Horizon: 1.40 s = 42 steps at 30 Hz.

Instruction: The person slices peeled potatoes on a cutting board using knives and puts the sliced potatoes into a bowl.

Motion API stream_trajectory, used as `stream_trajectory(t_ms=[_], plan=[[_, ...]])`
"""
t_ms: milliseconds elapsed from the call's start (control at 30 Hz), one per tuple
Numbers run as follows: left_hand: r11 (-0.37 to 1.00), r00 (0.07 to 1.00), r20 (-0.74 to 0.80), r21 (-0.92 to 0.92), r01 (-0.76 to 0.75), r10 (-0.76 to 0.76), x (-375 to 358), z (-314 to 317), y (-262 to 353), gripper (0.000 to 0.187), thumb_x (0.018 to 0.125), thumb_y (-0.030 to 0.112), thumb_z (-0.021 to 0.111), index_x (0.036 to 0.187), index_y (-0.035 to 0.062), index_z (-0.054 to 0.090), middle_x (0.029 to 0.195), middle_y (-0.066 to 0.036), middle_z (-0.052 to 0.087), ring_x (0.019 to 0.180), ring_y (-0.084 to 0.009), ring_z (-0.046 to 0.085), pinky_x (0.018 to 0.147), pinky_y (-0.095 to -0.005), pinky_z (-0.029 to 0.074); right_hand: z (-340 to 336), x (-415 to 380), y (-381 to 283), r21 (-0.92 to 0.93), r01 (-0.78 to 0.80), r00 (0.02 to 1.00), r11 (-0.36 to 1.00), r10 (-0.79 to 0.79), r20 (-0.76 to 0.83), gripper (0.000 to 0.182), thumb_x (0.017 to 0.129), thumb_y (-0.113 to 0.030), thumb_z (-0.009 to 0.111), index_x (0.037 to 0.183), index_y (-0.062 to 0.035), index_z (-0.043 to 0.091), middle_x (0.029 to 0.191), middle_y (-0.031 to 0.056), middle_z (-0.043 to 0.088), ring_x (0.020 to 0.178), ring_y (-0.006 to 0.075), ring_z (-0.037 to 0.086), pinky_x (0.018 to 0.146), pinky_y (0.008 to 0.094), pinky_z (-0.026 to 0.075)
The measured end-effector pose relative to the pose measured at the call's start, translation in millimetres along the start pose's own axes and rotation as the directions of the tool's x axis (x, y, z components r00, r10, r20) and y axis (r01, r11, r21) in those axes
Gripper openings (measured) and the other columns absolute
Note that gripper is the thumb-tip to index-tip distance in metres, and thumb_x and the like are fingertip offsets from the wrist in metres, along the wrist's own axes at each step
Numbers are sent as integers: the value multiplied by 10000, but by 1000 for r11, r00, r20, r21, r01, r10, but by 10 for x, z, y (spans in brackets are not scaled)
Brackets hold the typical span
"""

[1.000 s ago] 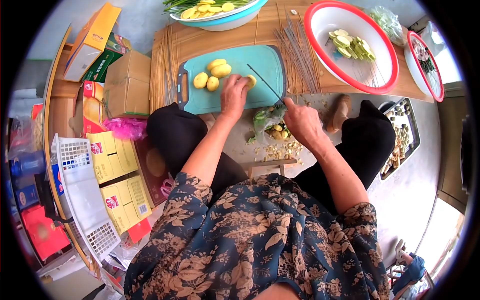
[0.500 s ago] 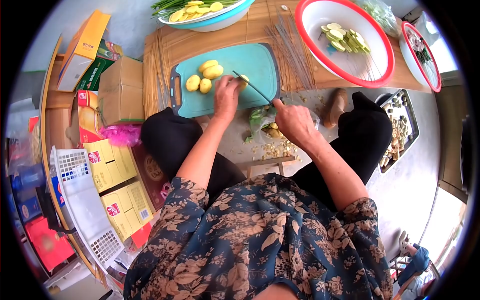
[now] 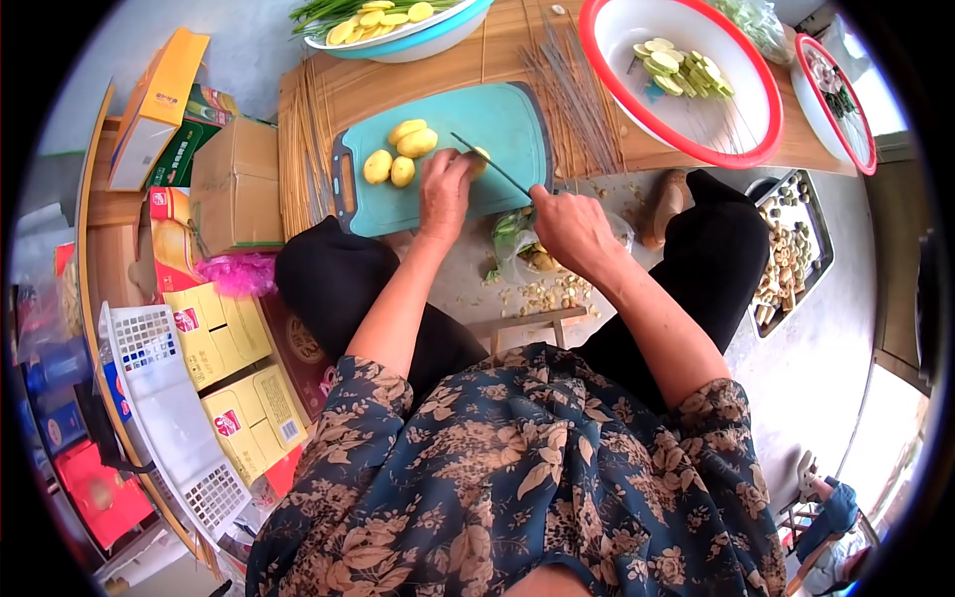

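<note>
My right hand (image 3: 575, 231) is closed round the handle of a knife (image 3: 497, 167), whose dark blade slants up and left over a teal cutting board (image 3: 497, 109). Under the blade lies a peeled potato (image 3: 479, 162), partly hidden by blade and fingers. The bent fingers of my left hand (image 3: 445, 191) grip it from the left side. Several whole peeled potatoes (image 3: 413, 141) sit in a cluster on the board, just left of that hand.
Thin skewers (image 3: 572, 95) lie beside the board. A red-rimmed basin (image 3: 771, 119) holds sliced vegetable pieces; a blue-and-white basin (image 3: 438, 42) with yellow slices stands at the back. Below the table edge are a plastic bag (image 3: 512, 254) and scattered peelings. A tray (image 3: 821, 239) sits on the floor at right.
The knife and both hands keep nearly the same place at the potato, the blade lying slightly flatter. The whole view has shifted a little.
</note>
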<state>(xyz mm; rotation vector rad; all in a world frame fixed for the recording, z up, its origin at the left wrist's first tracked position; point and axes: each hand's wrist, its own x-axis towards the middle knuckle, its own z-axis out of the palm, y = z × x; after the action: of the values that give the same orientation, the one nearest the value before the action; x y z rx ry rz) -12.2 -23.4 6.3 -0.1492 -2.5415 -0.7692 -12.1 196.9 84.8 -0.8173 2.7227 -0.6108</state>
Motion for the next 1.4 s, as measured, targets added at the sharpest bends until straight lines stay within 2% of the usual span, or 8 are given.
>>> stream_trajectory(t_ms=[333,633,1167,1267,1333,1400], plan=[[1000,1000,15,-6,-1,1,-9,-26,13,283,811,-36,657,1069,75,684,1049,-108,611,990,-355,565,866,-436,491,233,265,32,-33,18,999,999,-19,-49,82,890,-67,527,915,-2,570,717,221,673,704,413,690,642,522,529],[1000,1000,-26,-1,-3,3,-37,17,-17,306,777,-72,671,1050,66,679,1070,-113,625,977,-354,576,842,-431,501,-61,-193,-32,53,23,998,998,-19,-58,83,891,-53,504,954,-16,543,630,222,623,640,438,648,619,557,501],[999,999,-39,-48,16,-18,-25,16,-65,305,774,-83,666,1042,61,673,1048,-112,629,959,-355,584,829,-435,508,-72,-162,-79,11,4,1000,1000,-3,-7,80,896,-47,501,942,-3,550,665,213,649,674,415,673,625,527,517],[998,999,-39,-51,23,-25,-21,14,-73,292,782,-77,662,1042,56,671,1054,-119,631,966,-360,588,832,-438,509,-29,-94,-67,43,0,1000,999,0,3,129,883,-60,516,1000,-8,535,665,228,636,676,450,649,635,561,493],[999,999,-33,-50,21,-23,-19,6,-79,285,787,-73,660,1042,54,670,1057,-121,632,971,-362,589,835,-439,509,-4,-51,-79,-15,43,998,999,-43,-52,63,889,-43,510,906,2,551,652,214,643,653,412,672,610,515,521],[999,999,-24,-31,31,-32,-18,15,-74,263,800,-63,657,1038,47,665,1060,-123,631,985,-365,590,841,-443,508,19,0,-77,-19,51,997,999,-52,-60,60,882,-41,516,897,4,554,651,214,642,651,411,673,607,510,523]])
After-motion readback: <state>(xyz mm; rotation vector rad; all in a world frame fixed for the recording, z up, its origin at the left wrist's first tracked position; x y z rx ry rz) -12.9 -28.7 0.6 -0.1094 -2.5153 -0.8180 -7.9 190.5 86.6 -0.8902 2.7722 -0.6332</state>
